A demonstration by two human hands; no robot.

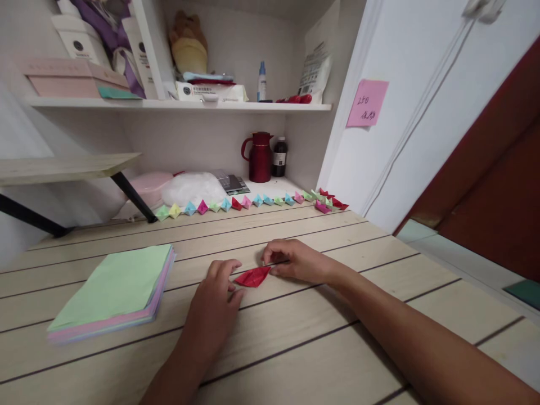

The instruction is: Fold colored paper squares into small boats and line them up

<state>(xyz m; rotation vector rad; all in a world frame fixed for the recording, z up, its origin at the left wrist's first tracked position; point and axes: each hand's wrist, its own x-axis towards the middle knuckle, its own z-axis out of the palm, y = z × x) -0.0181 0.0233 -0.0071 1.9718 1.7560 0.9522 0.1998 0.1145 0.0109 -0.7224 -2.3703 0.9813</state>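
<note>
A small red folded paper boat (253, 277) lies on the wooden-slat table between my hands. My right hand (295, 260) has its thumb and fingers closed at the boat's right tip. On the other side, my left hand (217, 292) is curved around the left tip, with its index finger and thumb apart. Whether a left fingertip touches the paper, I cannot tell. Along the back of the table runs a row of small folded paper boats (225, 204) in several colours, with a cluster (329, 201) at its right end.
To the left lies a stack of coloured paper (113, 287), light green on top. Behind it, a small raised wooden stand (71, 169) rests on black legs. A dark red jug (260, 157) and a dark bottle (279, 157) stand under the white shelf (189, 106).
</note>
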